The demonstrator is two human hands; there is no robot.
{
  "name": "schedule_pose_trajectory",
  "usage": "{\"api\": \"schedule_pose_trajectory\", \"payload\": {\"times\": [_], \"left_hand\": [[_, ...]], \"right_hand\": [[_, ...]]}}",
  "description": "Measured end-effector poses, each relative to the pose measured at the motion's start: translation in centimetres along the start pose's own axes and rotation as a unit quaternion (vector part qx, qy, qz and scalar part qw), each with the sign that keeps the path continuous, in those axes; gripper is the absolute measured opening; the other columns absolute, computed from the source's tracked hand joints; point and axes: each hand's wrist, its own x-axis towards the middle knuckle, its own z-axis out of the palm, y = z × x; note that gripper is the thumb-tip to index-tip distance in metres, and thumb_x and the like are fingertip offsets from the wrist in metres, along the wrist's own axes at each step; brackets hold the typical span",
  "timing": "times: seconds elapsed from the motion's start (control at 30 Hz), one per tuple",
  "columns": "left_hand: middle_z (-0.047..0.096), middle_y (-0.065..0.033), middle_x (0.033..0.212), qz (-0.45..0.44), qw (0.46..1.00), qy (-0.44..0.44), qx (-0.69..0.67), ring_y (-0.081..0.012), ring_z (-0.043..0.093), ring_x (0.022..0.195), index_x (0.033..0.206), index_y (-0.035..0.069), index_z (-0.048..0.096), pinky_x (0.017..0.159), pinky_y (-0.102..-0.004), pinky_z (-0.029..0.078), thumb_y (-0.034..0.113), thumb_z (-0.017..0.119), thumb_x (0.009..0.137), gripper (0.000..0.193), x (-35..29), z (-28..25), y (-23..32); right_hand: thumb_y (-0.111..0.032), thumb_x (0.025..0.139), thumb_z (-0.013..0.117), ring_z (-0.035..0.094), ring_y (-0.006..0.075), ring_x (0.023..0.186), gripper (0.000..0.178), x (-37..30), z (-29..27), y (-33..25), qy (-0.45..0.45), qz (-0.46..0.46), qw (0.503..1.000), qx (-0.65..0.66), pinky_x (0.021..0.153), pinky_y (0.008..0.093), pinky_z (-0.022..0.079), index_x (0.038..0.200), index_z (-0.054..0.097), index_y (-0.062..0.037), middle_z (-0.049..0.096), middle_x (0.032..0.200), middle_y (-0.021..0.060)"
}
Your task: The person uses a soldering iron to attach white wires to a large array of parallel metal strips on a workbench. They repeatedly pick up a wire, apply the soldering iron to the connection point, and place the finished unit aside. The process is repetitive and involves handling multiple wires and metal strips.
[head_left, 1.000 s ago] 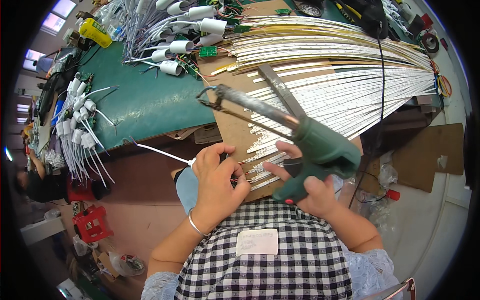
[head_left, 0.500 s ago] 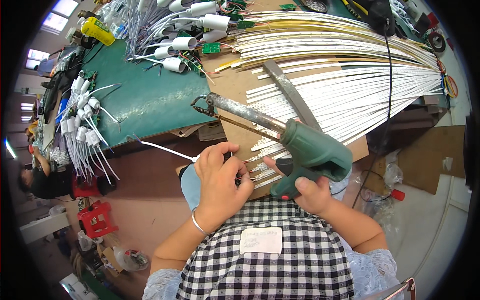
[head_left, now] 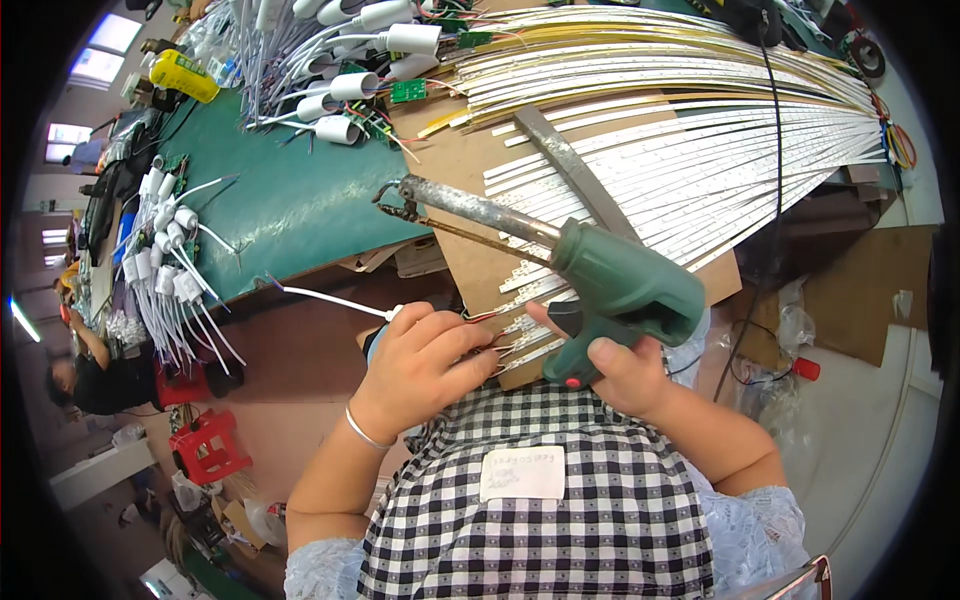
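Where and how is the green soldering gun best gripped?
Probably by its handle, from the lower right, where the right hand holds it: the handle drops below the body, and the metal barrel, possibly hot, points to the upper left.

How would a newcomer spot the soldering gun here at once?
Find the checked apron at the bottom centre. Just above its right side, the right hand grips the soldering gun. Its chunky green body and long metal barrel set it apart from the slim white strips behind it.

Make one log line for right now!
left hand: near ends of white strips; right hand: gripping green soldering gun; metal bar: across strips
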Motion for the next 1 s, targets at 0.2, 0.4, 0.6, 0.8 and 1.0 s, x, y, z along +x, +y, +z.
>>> {"api": "schedule_pose_trajectory", "payload": {"times": [0.2,0.4,0.6,0.8,1.0], "left_hand": [[0.062,-0.0018,0.096,-0.037,0.997,-0.002,-0.061,-0.0217,0.056,0.089,0.084,0.011,0.064,0.082,-0.0382,0.039,0.012,0.070,0.072,0.013,0.2,0.6,-0.4],[0.057,-0.0087,0.107,-0.198,0.973,0.069,-0.101,-0.0303,0.048,0.104,0.084,0.010,0.062,0.090,-0.0417,0.035,0.007,0.071,0.072,0.015,0.7,1.9,1.3],[0.055,-0.0056,0.113,-0.272,0.949,0.079,-0.137,-0.0305,0.044,0.109,0.083,0.013,0.063,0.091,-0.0430,0.029,0.010,0.072,0.071,0.016,0.6,2.8,2.0],[0.055,-0.0041,0.109,-0.280,0.954,0.023,-0.104,-0.0286,0.044,0.111,0.078,0.013,0.063,0.092,-0.0446,0.028,0.009,0.069,0.068,0.012,1.9,1.5,1.9],[0.054,-0.0033,0.108,-0.277,0.957,-0.005,-0.085,-0.0290,0.045,0.110,0.075,0.012,0.062,0.092,-0.0451,0.029,0.009,0.068,0.066,0.012,2.5,1.2,1.8]], "right_hand": [[-0.021,0.090,0.065,0.042,0.0379,0.134,0.068,0.2,0.5,-0.5,-0.001,-0.001,1.000,0.003,0.113,0.0529,0.033,0.146,0.029,-0.0068,0.041,0.145,0.0110],[-0.023,0.090,0.066,0.042,0.0376,0.134,0.069,-0.3,-0.3,0.2,0.008,0.029,0.999,0.014,0.113,0.0525,0.033,0.147,0.029,-0.0072,0.039,0.146,0.0108],[-0.024,0.089,0.066,0.041,0.0338,0.134,0.071,0.0,0.2,-0.2,0.004,0.010,1.000,0.000,0.114,0.0527,0.032,0.147,0.028,-0.0066,0.035,0.148,0.0117],[-0.023,0.089,0.064,0.037,0.0247,0.137,0.072,0.3,0.0,-0.2,0.004,-0.003,0.998,-0.057,0.115,0.0554,0.030,0.148,0.025,-0.0058,0.034,0.149,0.0131],[-0.023,0.089,0.063,0.034,0.0240,0.140,0.073,0.1,0.0,-0.4,0.006,0.022,0.999,-0.048,0.114,0.0560,0.032,0.149,0.024,-0.0068,0.033,0.149,0.0138]]}}
